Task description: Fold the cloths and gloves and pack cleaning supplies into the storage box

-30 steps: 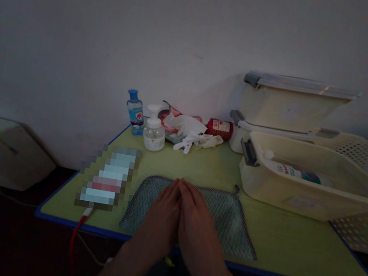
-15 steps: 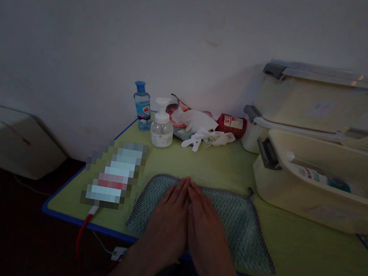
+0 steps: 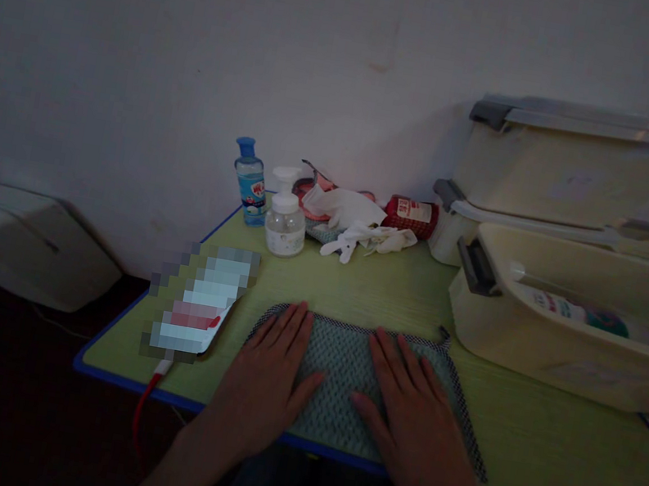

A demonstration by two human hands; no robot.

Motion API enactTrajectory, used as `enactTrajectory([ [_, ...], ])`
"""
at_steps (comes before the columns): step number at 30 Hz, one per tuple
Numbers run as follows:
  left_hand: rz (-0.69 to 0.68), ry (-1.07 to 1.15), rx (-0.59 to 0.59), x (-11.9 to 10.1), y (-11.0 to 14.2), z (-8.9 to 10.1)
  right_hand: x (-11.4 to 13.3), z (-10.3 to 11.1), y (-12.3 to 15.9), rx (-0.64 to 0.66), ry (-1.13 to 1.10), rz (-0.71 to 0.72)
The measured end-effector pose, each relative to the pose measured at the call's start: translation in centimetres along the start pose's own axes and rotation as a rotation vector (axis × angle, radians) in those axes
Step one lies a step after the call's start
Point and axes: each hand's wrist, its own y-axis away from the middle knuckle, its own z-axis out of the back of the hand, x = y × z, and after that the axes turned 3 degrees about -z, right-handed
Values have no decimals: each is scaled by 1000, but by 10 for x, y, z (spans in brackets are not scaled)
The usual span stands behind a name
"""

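A grey-green woven cleaning cloth [image 3: 330,393] with a black-and-white checked border is spread at the table's front edge. A small hanging loop sticks up at its far right corner. My left hand [image 3: 269,371] lies flat on the cloth's left part, fingers stretched toward the far edge and thumb apart. On its right part rests my right hand [image 3: 410,402], also flat, with the fingers slightly spread. Neither hand holds anything. A strip of cloth shows between the two thumbs.
Left of the cloth lies a phone [image 3: 206,298], blurred out, with a red cable [image 3: 140,411]. Behind stand a blue bottle [image 3: 252,185], a clear pump bottle [image 3: 286,227], white gloves [image 3: 363,237] and a red bottle [image 3: 409,216]. Cream bins [image 3: 545,338] occupy the right side.
My hands were together at the middle of the cloth. They have slid apart, the left one to the left and the right one to the right, and the thumbs have spread.
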Motion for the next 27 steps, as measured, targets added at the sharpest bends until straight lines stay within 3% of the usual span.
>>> enactTrajectory([
  [14, 31, 17, -17, 3, 4, 1, -19, -2, 11, -94, 60, 30],
  [27, 31, 40, -14, 2, 5, 3, -21, -2, 12, -81, 24, 25],
])
